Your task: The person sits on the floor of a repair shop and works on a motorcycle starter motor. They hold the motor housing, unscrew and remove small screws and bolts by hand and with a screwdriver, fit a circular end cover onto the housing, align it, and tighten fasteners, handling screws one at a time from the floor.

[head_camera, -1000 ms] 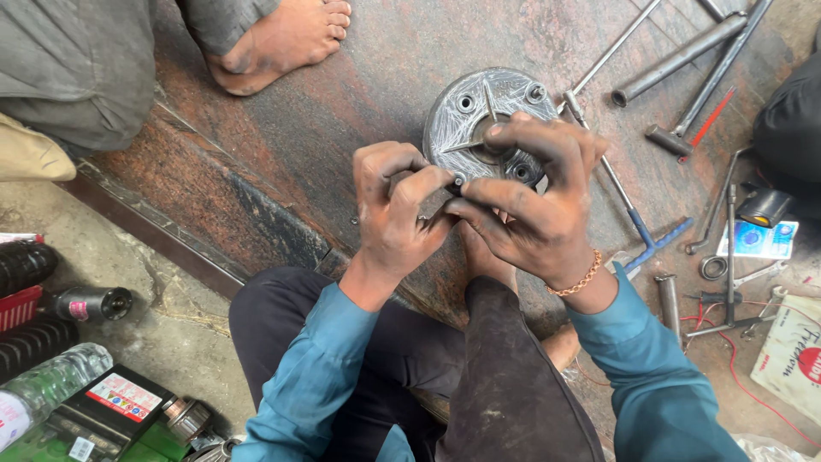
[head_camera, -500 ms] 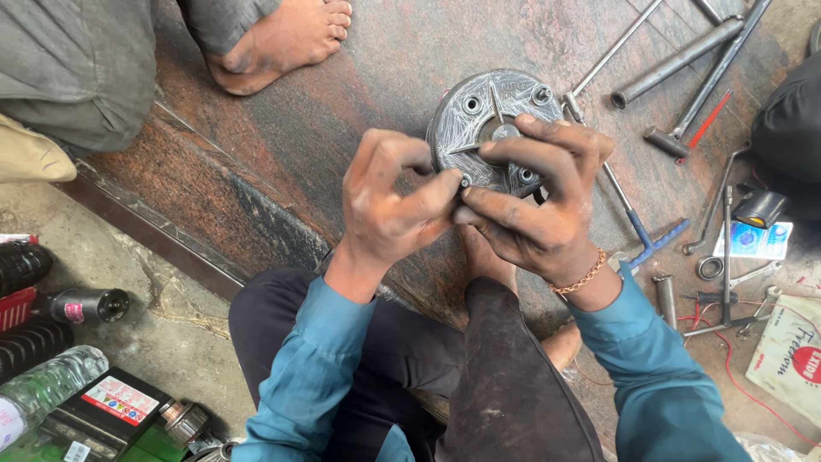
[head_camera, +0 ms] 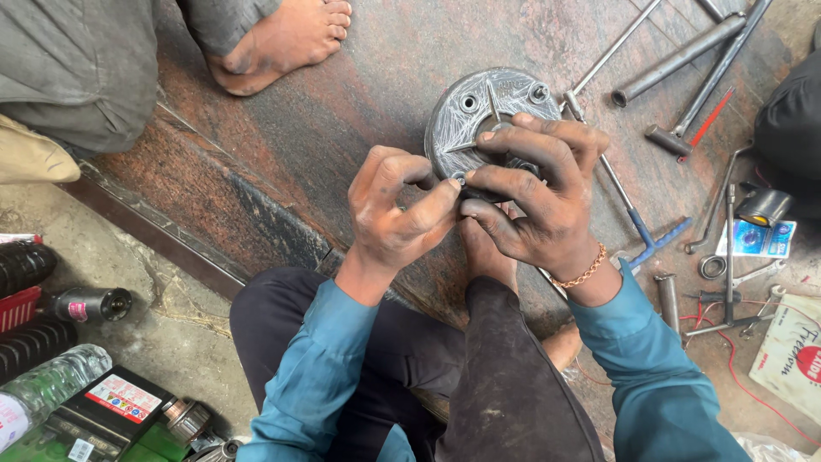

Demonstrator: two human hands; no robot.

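Our left hand [head_camera: 395, 210] pinches a tiny part against the lower edge of the round metal cover [head_camera: 489, 111] on the stone slab [head_camera: 342, 111]; our right hand [head_camera: 539, 201] curls closed, gripping the cover. T-handle wrench [head_camera: 637, 222] lies just right.

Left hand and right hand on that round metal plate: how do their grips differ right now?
The left hand pinches at the edge of the round metal plate with thumb and forefinger; the right hand spreads over the plate's lower part. The right wrist wears a gold chain bracelet; the left wrist is bare. Both hands are grease-blackened, with teal sleeves.
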